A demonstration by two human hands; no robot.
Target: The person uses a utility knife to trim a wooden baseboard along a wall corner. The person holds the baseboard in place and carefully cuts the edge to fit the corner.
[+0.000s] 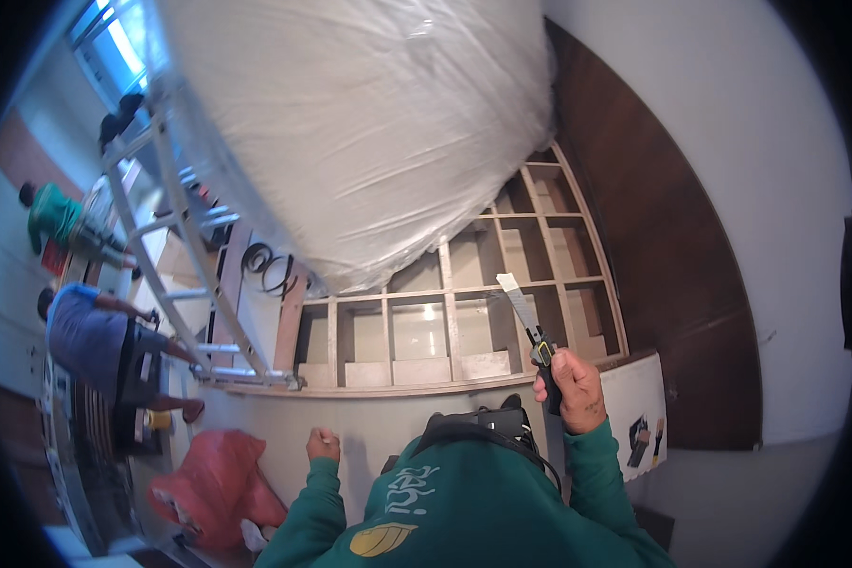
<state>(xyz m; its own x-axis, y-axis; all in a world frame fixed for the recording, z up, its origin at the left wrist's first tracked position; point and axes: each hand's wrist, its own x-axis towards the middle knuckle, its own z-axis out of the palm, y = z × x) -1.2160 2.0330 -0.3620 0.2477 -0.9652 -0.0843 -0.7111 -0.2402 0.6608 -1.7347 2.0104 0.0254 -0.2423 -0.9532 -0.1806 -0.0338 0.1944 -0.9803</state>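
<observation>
My right hand (pixel 572 388) grips the black and yellow handle of a utility knife (pixel 530 325) with its long blade pointing up and away, over a wooden grid frame (pixel 450 322) of open compartments. My left hand (pixel 323 443) is closed in a fist with nothing in it, held low over the pale floor beside a red plastic bag (pixel 216 483). Both arms wear green sleeves. A large mattress wrapped in clear plastic (pixel 350 123) leans over the far part of the frame.
A metal ladder (pixel 189 275) lies along the left of the frame, with a coil of dark cable (pixel 267 267) beside it. Two other people (pixel 95 336) stand at the far left. A dark brown panel (pixel 672 284) lines the wall on the right.
</observation>
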